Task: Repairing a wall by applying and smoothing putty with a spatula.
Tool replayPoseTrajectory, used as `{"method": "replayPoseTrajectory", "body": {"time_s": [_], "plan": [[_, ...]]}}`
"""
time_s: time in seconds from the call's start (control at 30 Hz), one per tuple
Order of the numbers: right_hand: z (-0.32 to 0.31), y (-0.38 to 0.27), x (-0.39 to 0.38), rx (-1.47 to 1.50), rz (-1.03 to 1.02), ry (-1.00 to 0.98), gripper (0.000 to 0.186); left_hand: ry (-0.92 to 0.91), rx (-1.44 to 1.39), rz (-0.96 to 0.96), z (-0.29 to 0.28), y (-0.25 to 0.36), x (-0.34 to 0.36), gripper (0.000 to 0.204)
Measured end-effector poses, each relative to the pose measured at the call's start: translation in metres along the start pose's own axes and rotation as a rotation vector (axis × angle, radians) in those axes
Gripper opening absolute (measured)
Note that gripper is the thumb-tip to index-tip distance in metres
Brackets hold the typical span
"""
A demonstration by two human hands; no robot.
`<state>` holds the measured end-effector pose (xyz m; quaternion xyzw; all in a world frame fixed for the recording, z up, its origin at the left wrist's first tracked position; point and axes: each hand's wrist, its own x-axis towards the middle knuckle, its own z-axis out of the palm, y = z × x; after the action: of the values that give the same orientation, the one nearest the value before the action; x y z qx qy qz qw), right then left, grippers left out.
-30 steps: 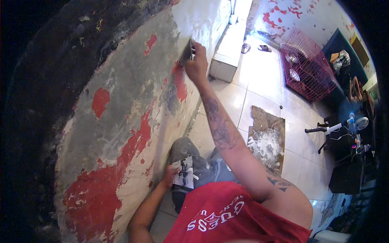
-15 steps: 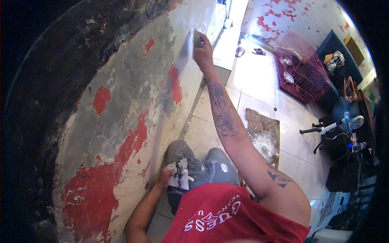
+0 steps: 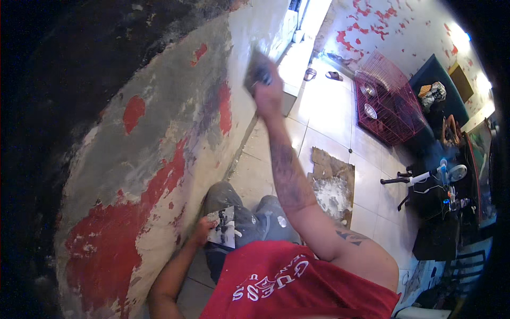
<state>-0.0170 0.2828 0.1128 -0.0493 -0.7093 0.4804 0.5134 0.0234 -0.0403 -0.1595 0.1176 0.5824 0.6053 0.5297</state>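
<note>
The right hand (image 3: 269, 97) grips a blurred scraper (image 3: 257, 67) close to the patchy wall (image 3: 159, 119), whether touching I cannot tell, while the left hand (image 3: 202, 231) grasps a smeared white plate (image 3: 225, 229) by the grey trousers (image 3: 270, 213).

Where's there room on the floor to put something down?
On the pale floor tiles between the white-smeared brown board and the pink cage, or the strip between that board and the white stand. It's crowded past the stand, toward the picture's right edge.

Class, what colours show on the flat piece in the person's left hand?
The flat piece looks white with dark patches; the head view shows it best.
</note>
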Motion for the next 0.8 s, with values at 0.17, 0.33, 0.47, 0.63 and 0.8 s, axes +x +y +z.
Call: {"method": "replayPoseTrajectory", "body": {"time_s": [0.17, 0.33, 0.47, 0.63, 0.8], "plan": [[-0.046, 0.077, 0.095, -0.021, 0.106, 0.11, 0.042, -0.184, -0.117, -0.071, 0.026, 0.034, 0.006, 0.022], [0.03, 0.022, 0.05, -0.396, -0.07, 0.193, 0.043, 0.027, -0.162, -0.063, -0.006, -0.024, 0.014, 0.023], [0.045, -0.025, 0.005, -0.422, -0.131, 0.146, 0.042, 0.032, -0.123, -0.011, -0.005, -0.026, 0.023, 0.024], [0.029, -0.038, -0.013, -0.162, -0.176, -0.031, 0.049, -0.033, -0.121, -0.006, -0.006, -0.01, 0.002, 0.022], [-0.065, 0.067, 0.109, -0.027, 0.02, 0.246, 0.038, -0.003, -0.051, -0.054, 0.027, 0.011, 0.022, 0.021]]}}
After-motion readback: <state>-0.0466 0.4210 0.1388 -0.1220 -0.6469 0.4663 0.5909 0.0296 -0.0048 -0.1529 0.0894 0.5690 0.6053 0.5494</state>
